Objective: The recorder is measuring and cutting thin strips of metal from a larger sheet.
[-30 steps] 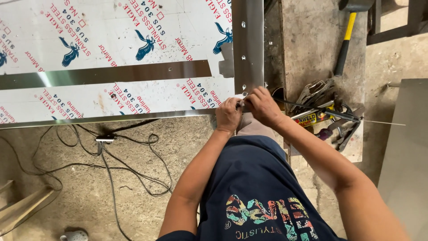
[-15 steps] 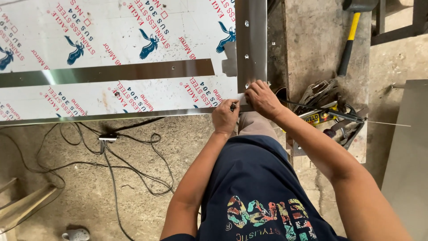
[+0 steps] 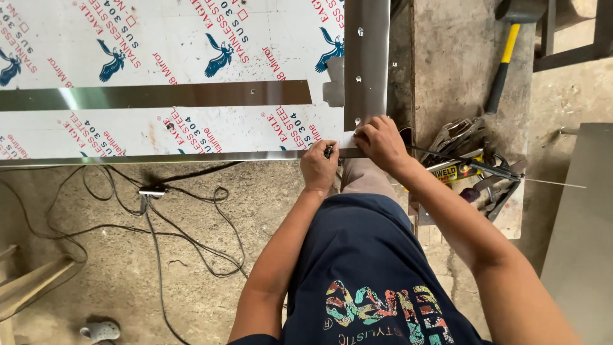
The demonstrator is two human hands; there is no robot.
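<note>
Two hands at the sheet corner | steel sheet point(image 3: 191, 128) with protective film lies ahead of both | right hand point(image 3: 382, 142) pinches the film edge, peeling we judge | left hand point(image 3: 319, 166) closed around small dark tool point(image 3: 328, 152) | next needs steady pull.

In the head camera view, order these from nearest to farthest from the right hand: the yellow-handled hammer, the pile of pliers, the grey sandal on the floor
From the right hand:
1. Pile of pliers, just to its right on the bench.
2. Yellow-handled hammer, up and to the right, lying on the bench.
3. Grey sandal, far lower left on the concrete floor.
</note>
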